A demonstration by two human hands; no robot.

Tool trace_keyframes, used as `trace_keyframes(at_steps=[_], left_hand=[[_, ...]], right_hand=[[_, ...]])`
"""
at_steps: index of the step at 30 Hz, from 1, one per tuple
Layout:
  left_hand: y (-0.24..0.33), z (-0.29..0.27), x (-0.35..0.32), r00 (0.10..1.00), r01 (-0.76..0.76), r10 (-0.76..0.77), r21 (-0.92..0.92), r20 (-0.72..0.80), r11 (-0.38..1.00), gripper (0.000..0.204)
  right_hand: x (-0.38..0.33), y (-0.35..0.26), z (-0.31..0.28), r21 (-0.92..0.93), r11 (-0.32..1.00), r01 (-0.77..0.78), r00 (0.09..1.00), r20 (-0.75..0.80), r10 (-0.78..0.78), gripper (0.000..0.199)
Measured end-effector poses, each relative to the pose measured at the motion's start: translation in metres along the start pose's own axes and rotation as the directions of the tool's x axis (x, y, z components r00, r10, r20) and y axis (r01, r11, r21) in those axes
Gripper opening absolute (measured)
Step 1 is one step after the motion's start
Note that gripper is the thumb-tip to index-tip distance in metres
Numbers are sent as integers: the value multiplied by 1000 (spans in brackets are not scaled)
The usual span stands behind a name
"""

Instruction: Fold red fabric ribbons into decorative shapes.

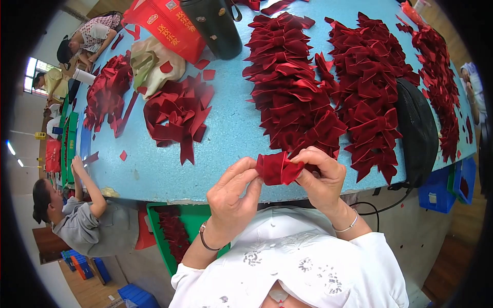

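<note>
Between my two hands, just over the table's near edge, is a folded dark red velvet ribbon. My left hand pinches its left end between thumb and fingers. At the other end, my right hand grips it with thumb and forefinger. Long rows of finished red velvet bows lie beyond my hands, the closest bows right behind my right hand. More bows are heaped in a row farther right. To the left, a loose pile of red ribbon strips rests on the blue table.
A dark tumbler and a red bag stand at the back. A black bag hangs over the right edge by a cable. Below the table sits a green crate with red bows. A co-worker sits at the left.
</note>
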State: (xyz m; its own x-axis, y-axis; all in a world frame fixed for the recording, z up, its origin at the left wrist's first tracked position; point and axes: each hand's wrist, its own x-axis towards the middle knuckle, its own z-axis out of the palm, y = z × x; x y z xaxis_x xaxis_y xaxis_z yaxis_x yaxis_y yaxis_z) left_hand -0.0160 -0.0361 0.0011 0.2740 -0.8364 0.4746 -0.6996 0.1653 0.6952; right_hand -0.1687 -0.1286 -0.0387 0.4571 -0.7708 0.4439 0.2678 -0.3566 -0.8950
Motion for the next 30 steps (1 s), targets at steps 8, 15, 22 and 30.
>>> trace_keyframes(at_steps=[8, 15, 22, 30], left_hand=[[1, -3, -5, 997, 75, -75, -57, -10, 996, 19], [0, -5, -4, 997, 77, -79, -78, -25, 994, 16], [-3, -4, -5, 994, 106, -107, -35, -37, 994, 18], [-3, -1, -4, 998, 36, -34, 37, -45, 999, 18]], right_hand=[[-3, 0, 9, 272, 938, -215, 954, -148, 261, 14], [0, 2, 12, 447, 841, -305, 926, -67, 371, 21], [-2, 1, 14, 354, 905, -235, 964, -35, 264, 27], [-5, 4, 12, 117, 968, -220, 972, -57, 228, 29]])
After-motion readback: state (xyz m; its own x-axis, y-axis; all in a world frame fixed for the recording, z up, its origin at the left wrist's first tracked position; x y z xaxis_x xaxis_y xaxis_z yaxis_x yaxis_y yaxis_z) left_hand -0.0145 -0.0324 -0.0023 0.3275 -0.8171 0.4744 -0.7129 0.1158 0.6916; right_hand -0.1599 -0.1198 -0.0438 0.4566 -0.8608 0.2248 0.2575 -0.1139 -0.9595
